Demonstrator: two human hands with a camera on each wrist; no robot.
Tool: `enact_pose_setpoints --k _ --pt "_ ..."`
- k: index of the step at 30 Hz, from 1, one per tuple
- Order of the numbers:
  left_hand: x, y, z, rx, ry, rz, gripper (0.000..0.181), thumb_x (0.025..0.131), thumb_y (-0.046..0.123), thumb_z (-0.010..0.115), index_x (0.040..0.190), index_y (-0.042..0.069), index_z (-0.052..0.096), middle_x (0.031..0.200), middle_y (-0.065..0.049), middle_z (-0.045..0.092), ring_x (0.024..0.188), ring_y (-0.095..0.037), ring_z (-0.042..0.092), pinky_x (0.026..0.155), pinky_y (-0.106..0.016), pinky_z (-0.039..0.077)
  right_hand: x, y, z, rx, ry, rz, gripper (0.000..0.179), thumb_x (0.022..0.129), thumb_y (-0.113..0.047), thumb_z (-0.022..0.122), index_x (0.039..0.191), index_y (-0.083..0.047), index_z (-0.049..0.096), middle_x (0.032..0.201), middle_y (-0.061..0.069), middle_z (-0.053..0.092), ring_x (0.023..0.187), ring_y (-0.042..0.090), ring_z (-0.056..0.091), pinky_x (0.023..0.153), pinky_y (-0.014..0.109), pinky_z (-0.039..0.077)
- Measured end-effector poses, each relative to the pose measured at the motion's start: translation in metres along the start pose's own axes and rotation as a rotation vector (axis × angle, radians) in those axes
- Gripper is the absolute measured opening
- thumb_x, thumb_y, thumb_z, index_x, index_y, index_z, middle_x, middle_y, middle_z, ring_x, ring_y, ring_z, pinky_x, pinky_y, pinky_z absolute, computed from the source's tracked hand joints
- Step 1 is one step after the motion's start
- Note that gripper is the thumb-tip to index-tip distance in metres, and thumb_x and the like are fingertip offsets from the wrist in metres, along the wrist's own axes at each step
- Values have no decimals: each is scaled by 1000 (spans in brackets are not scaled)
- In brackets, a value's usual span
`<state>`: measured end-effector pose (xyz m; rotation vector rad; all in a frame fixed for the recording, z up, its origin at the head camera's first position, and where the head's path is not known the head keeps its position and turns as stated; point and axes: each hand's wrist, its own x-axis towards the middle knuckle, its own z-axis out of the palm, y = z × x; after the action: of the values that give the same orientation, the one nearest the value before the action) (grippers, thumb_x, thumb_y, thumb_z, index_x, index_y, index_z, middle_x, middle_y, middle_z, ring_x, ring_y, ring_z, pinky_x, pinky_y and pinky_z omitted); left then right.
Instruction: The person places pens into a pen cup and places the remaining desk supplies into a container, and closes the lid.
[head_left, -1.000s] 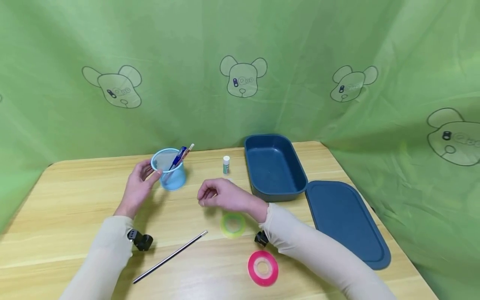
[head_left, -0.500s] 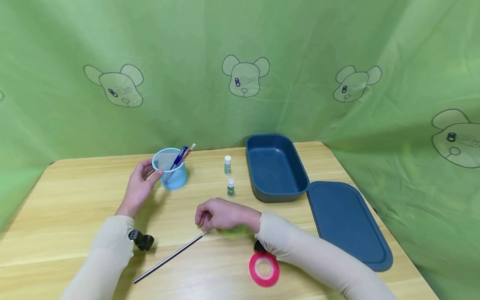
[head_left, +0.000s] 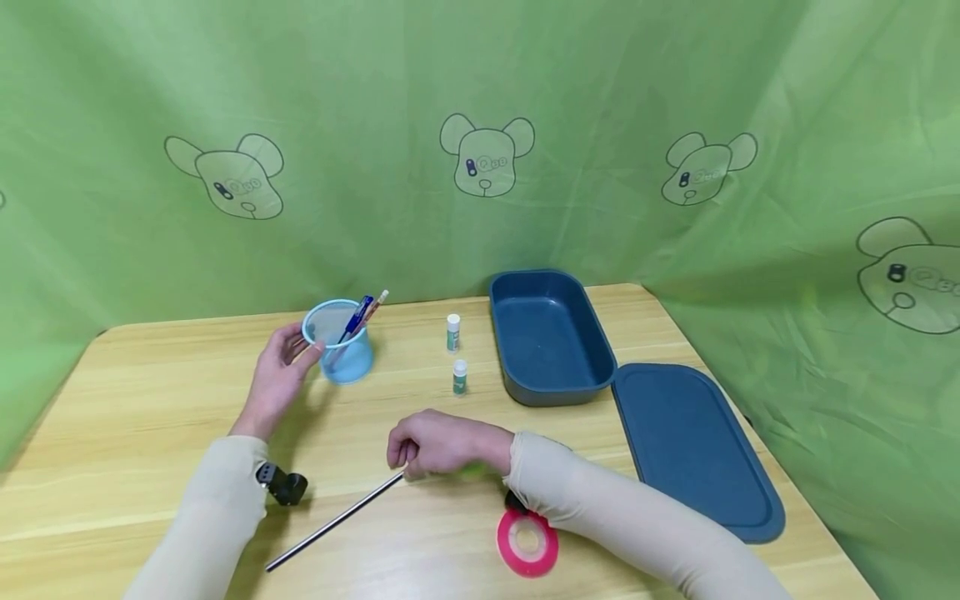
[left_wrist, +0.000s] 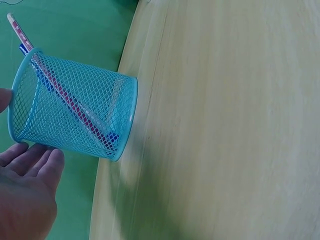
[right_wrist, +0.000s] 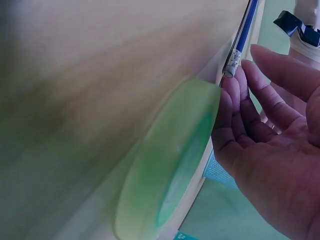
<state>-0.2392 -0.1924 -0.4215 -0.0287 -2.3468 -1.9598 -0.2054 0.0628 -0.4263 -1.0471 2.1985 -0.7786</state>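
My left hand (head_left: 273,379) holds the light blue mesh pen cup (head_left: 351,365) near its rim, thumb on one side and fingers on the other. Inside the cup lean a blue pen (head_left: 358,317) and a red-patterned pencil (left_wrist: 67,97). My right hand (head_left: 438,442) is low over the table at the far end of a dark striped pencil (head_left: 337,518). In the right wrist view its fingertips are right at the eraser end (right_wrist: 231,67), with the thumb apart from it. A roll of green tape (right_wrist: 165,155) stands out close to that hand, mostly hidden under it in the head view.
Two glue sticks (head_left: 453,335) stand upright behind the right hand. A dark blue open box (head_left: 551,342) is at the back right, its flat lid (head_left: 697,450) beside it. A pink tape roll (head_left: 507,546) lies by the right forearm. A green curtain (head_left: 375,225) hangs behind the table.
My right hand has come down toward the front of the table, from near the glue sticks to the pencil's end, uncovering the nearer glue stick. My left hand stays at the pen cup.
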Motion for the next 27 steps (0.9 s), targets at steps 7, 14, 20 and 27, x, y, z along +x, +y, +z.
enact_pose_setpoints --k 7,14,20,27 --pt "1 1 0 -8 -8 -22 64 101 15 56 150 -6 22 153 -26 28 141 -35 28 115 -45 25 -1 1 0 -32 -34 -43 19 83 5 73 98 -7 69 88 -4 62 80 2 55 74 14 49" --pt "1 0 0 -5 -4 -30 63 101 14 56 150 -6 22 153 -25 29 141 -34 28 116 -45 25 0 0 1 -85 -34 -45 22 81 9 71 93 -10 68 85 -5 59 77 2 53 71 14 48" --pt "0 1 1 10 -4 -28 64 101 16 56 149 -7 22 153 -26 29 141 -35 29 115 -45 26 1 -3 2 -192 -23 -44 25 79 10 70 86 -14 68 80 -7 57 74 2 50 67 12 45" --pt "-1 2 1 21 -5 -23 64 101 17 56 149 -7 22 152 -26 30 140 -35 29 115 -45 26 3 -5 0 -274 -37 -59 22 79 8 70 82 -15 70 76 -10 56 71 1 50 64 11 44"
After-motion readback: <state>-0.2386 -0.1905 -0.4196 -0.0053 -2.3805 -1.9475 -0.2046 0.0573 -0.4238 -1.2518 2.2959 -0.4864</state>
